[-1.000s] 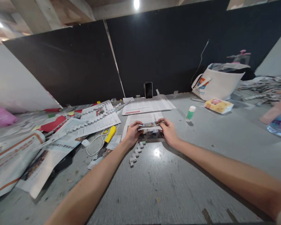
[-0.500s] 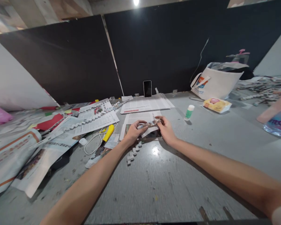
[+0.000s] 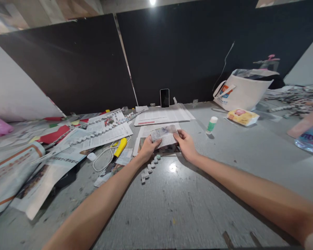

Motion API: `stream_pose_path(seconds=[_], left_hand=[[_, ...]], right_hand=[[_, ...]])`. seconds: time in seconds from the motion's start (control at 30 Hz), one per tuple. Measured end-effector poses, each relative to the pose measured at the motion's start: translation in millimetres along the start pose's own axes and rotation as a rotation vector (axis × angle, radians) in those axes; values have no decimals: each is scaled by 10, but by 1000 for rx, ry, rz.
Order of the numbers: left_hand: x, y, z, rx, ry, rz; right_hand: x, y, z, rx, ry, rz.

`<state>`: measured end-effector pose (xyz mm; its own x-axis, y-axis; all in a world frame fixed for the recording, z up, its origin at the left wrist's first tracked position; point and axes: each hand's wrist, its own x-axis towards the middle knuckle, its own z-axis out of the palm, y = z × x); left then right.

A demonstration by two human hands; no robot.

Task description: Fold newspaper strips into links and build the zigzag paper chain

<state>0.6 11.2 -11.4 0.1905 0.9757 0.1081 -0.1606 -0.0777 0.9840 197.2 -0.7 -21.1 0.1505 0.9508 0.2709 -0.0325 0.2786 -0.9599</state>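
Both hands pinch one paper scrap, left hand and right hand, mid-table; folded links are finished, newspaper left.

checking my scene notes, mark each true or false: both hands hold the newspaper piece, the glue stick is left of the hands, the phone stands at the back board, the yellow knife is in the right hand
1. Both the left hand and right hand hold the newspaper piece: true.
2. The glue stick is left of the hands: false, it stands to their right.
3. The phone stands against the back board: true.
4. The yellow knife is in the right hand: false, it lies on the table, left of the hands.
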Motion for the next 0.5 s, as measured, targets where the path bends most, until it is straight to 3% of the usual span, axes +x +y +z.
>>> stream_pose_path(seconds=[0.17, 0.3, 0.5], left_hand=[[10, 9, -4, -138, 9, -29], [-17, 72, 9, -141, -20, -111], [-24, 97, -5, -161, -5, -97]], right_hand=[[-32, -17, 12, 3, 0, -1], [-29, -8, 7, -9, 2, -45], [-1, 31, -1, 92, 1, -26]])
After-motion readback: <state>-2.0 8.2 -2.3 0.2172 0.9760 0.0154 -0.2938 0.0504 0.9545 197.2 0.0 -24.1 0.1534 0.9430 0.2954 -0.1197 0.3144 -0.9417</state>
